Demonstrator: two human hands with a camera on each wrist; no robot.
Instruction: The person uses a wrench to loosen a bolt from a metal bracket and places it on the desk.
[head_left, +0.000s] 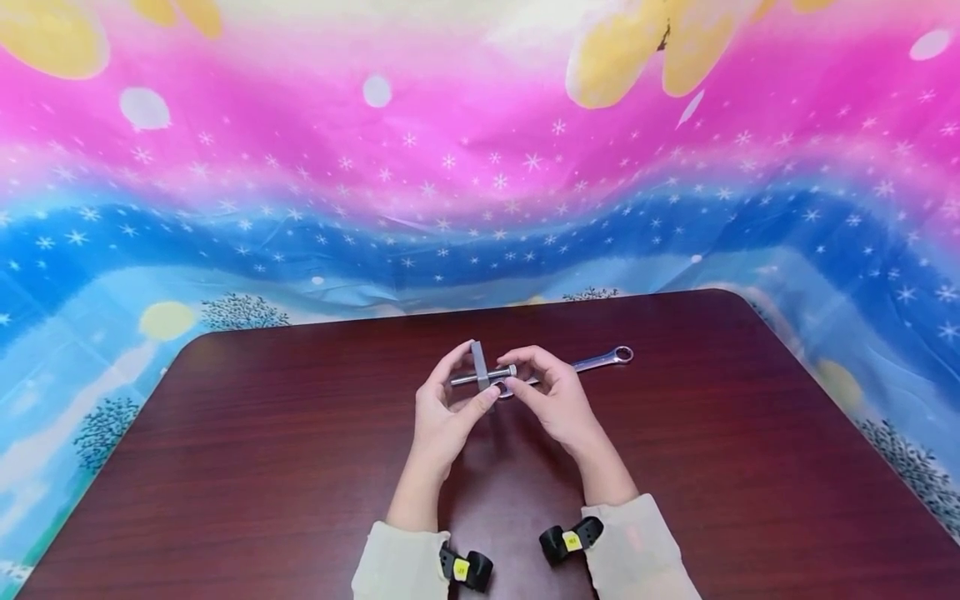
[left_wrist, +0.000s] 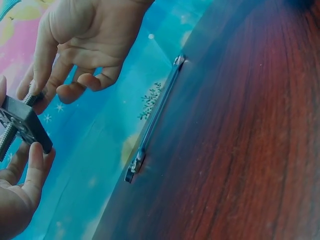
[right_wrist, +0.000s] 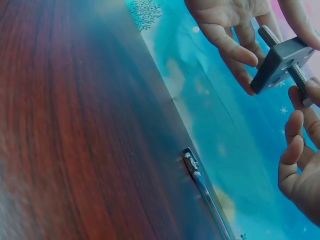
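Note:
My left hand (head_left: 442, 417) holds a flat grey metal block (head_left: 480, 365) by its edges, thumb at the near end and fingers at the far end. A threaded bolt (right_wrist: 298, 77) runs through the block, its tip sticking out on the left side. With thumb and fingertips my right hand (head_left: 558, 400) pinches the bolt near its head, right of the block. In the left wrist view the block (left_wrist: 27, 120) is held up off the table, and the right hand's other fingers are loosely bent. Part of the bolt head is hidden by fingertips.
A shiny wrench (head_left: 600, 361) lies on the dark red wooden table (head_left: 262, 450) behind the right hand, ring end to the right. Its left end is partly hidden by fingers. Black straps (head_left: 572, 540) sit on both sleeves. A patterned cloth (head_left: 450, 192) hangs behind the table.

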